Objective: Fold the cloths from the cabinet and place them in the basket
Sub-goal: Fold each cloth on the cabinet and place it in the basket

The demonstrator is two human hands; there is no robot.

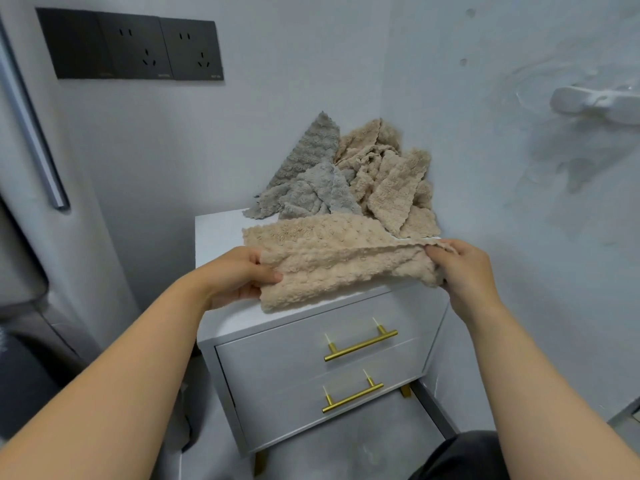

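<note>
A beige fluffy cloth [332, 258] lies folded over on the front of the white cabinet's top [214, 233]. My left hand [239, 275] pinches its left end with the thumb on top. My right hand [460, 268] grips its right end, fingers curled round the fold. Behind it, in the corner, sits a crumpled heap with a grey cloth [308, 178] on the left and beige cloths [391, 178] on the right. No basket is in view.
The cabinet has two shut drawers with gold bar handles [360, 344]. White walls close in behind and to the right. Black wall sockets [138, 46] hang at upper left. A dark appliance [20, 306] stands at the left. A white holder [595, 102] sticks out at right.
</note>
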